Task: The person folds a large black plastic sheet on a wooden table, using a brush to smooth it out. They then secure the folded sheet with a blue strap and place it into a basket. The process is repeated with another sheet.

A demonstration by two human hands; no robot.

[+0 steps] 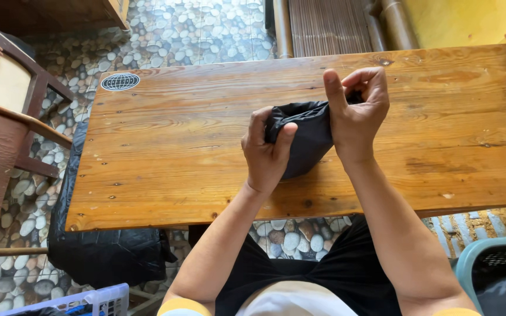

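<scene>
Plainly, the left hand and right hand both grip a crumpled, bunched black cloth mid-counter, nearer its front edge.

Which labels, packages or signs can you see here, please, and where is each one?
Sticker: far left corner of the table, oval, black with a white globe grid.
Bag: under the table's left end, black plastic, crumpled.
No screens or signs. The hands hold only a black cloth.

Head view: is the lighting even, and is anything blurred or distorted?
Head view: soft daylight, no glare on the wooden table; both hands, left hand and right hand, are sharp; the black cloth loses fold detail in its darkness; table edges bow slightly from the wide lens.
</scene>
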